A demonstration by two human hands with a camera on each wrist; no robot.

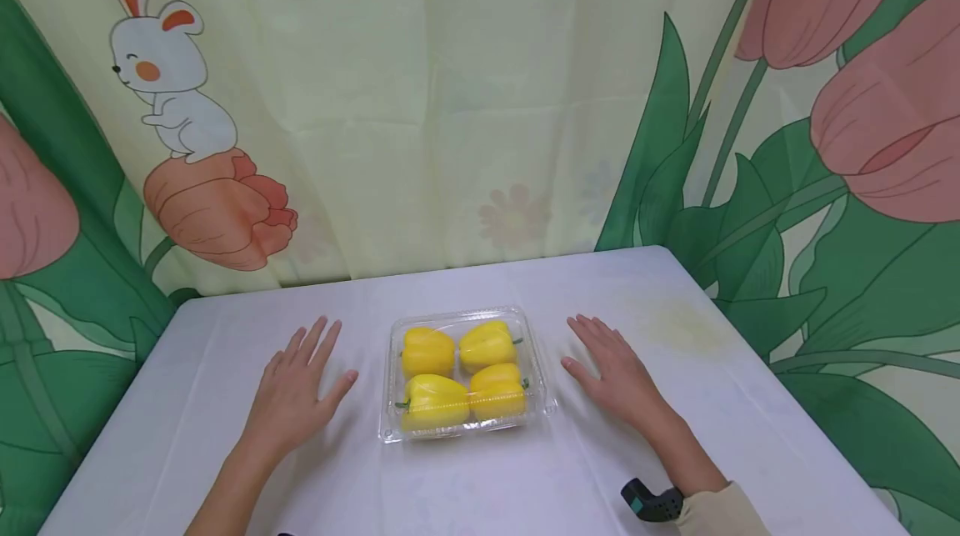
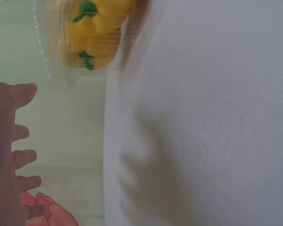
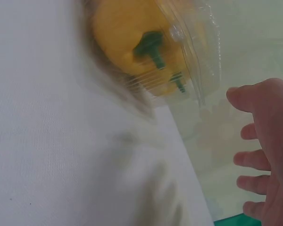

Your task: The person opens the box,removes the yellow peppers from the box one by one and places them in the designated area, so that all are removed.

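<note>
A clear plastic clamshell box (image 1: pixel 465 433) stands on the white table, its lid down over several yellow bell peppers (image 1: pixel 435 403) with green stems. To the left of the box my left hand (image 1: pixel 294 394) hovers above the table, fingers spread and thumb toward the box, touching nothing. On the other side my right hand (image 1: pixel 617 373) is held over the table, fingers extended, also apart from the box. Both wrist views show the box near each thumb; the left wrist view shows pepper stems (image 2: pixel 86 60) through its wall, as does the right wrist view.
The table (image 1: pixel 300 494) wears a white cloth with a faint yellowish stain at the right. Behind it hangs a curtain (image 1: pixel 495 102) printed with a rabbit, tulips and leaves. A black band (image 1: pixel 652 503) sits on the right wrist.
</note>
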